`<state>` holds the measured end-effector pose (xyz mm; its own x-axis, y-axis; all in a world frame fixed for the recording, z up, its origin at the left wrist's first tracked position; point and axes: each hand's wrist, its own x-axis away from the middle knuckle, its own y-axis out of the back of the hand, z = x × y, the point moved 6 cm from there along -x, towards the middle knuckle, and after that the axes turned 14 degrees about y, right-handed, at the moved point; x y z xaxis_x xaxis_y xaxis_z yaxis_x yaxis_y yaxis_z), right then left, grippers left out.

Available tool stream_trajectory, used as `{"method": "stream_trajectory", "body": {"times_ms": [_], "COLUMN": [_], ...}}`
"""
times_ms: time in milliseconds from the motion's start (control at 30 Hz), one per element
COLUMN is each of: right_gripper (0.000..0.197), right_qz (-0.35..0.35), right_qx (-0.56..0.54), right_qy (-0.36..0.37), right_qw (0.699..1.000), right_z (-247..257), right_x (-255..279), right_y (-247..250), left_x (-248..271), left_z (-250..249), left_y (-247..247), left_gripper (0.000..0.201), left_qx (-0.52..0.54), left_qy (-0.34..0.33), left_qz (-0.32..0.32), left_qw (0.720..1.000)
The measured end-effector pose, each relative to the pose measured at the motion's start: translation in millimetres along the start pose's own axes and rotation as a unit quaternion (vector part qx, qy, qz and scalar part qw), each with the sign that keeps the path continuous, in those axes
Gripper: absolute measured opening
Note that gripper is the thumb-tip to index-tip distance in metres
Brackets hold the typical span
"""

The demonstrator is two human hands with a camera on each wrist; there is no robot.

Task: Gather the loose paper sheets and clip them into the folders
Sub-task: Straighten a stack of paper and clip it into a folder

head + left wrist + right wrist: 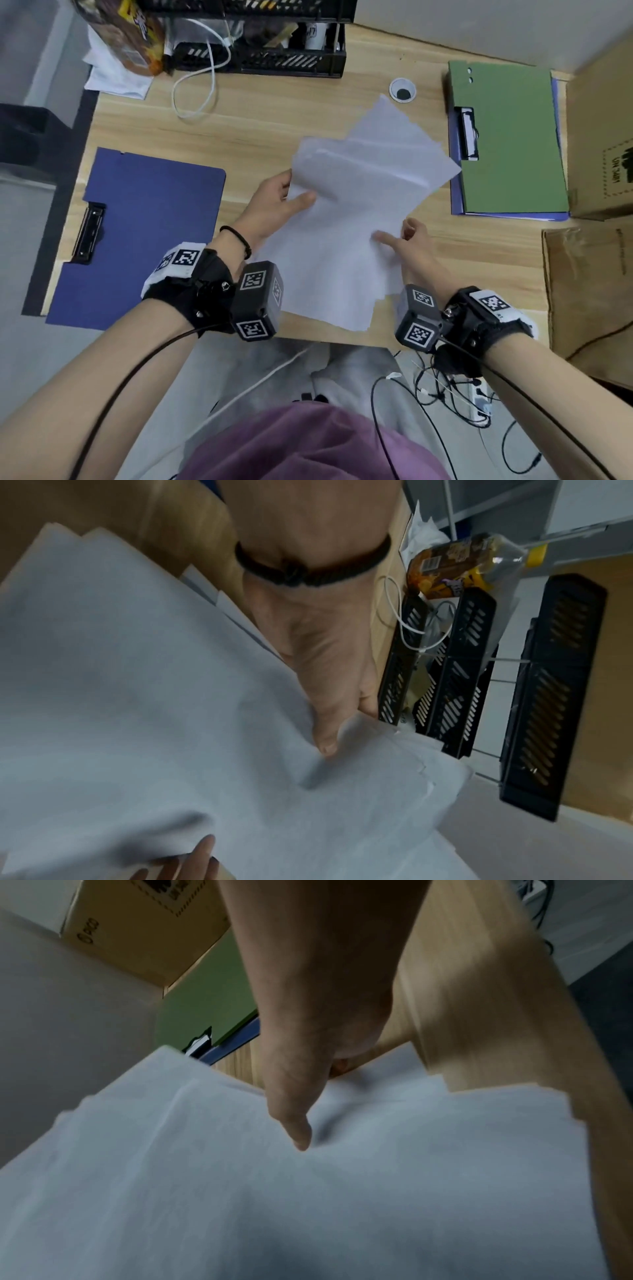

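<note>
Several loose white paper sheets point(346, 219) lie fanned in a rough pile at the middle of the wooden desk point(260, 130). My left hand point(274, 202) pinches the pile's left edge, thumb on top point(325, 739) and fingers beneath the sheets point(137, 723). My right hand point(407, 236) grips the pile's right edge, thumb pressed on the top sheet point(342, 1177) and fingers curled under. An open blue folder point(144, 233) with a black clip point(87, 233) lies at the left. A green folder point(510, 140) with a clip rests on another blue folder at the right.
Black mesh desk trays point(274, 44), a snack bag point(126, 34) and a white cable point(205, 89) stand at the back. Cardboard boxes point(599, 144) line the right side. A cable grommet point(402, 90) sits behind the papers. The desk's front edge is just below the pile.
</note>
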<state>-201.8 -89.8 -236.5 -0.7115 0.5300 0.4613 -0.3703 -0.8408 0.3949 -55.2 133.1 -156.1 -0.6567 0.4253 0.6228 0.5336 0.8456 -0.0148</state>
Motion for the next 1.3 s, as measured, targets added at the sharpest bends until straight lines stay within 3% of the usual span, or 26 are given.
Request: {"method": "stream_trajectory", "body": {"times_ms": [33, 100, 133, 333, 500, 600, 733, 867, 1033, 1167, 1300], "right_gripper": [0.071, 0.027, 0.018, 0.008, 0.022, 0.015, 0.023, 0.028, 0.032, 0.04, 0.043], "right_qz": [0.008, 0.03, 0.033, 0.066, 0.075, 0.071, 0.029, 0.008, 0.069, 0.09, 0.058], "right_qx": [-0.033, -0.098, -0.124, -0.136, -0.118, -0.095, -0.114, -0.142, -0.114, -0.159, -0.152], "right_qy": [0.001, 0.018, 0.029, 0.082, 0.134, 0.186, 0.29, 0.366, 0.318, 0.267, 0.281], "right_qw": [0.999, 0.995, 0.991, 0.985, 0.981, 0.975, 0.95, 0.92, 0.938, 0.946, 0.946], "right_z": [2, 13, 19, 45, 77, 122, 198, 249, 198, 134, 143], "right_x": [6, 16, 21, 36, 45, 46, 55, 74, 67, 67, 60], "right_y": [0, 2, 4, 10, 32, 65, 111, 125, 100, 85, 92], "left_x": [4, 13, 17, 44, 62, 76, 101, 121, 102, 85, 82], "left_z": [0, 1, 2, -8, -32, -70, -128, -162, -120, -71, -84], "left_y": [3, 9, 12, 13, -5, -12, -21, -18, -13, -31, -40], "left_gripper": [0.032, 0.032, 0.032, 0.034, 0.038, 0.039, 0.037, 0.035, 0.036, 0.043, 0.036], "left_qx": [0.015, 0.051, 0.068, 0.126, 0.13, 0.129, 0.12, 0.099, 0.049, 0.029, 0.043], "left_qy": [-0.001, 0.003, 0.004, -0.049, -0.082, -0.128, -0.206, -0.268, -0.2, -0.15, -0.164], "left_qz": [0.0, 0.008, 0.011, -0.023, -0.052, -0.065, -0.055, -0.052, -0.117, -0.116, -0.13], "left_qw": [1.0, 0.999, 0.998, 0.991, 0.987, 0.981, 0.97, 0.957, 0.972, 0.981, 0.977]}}
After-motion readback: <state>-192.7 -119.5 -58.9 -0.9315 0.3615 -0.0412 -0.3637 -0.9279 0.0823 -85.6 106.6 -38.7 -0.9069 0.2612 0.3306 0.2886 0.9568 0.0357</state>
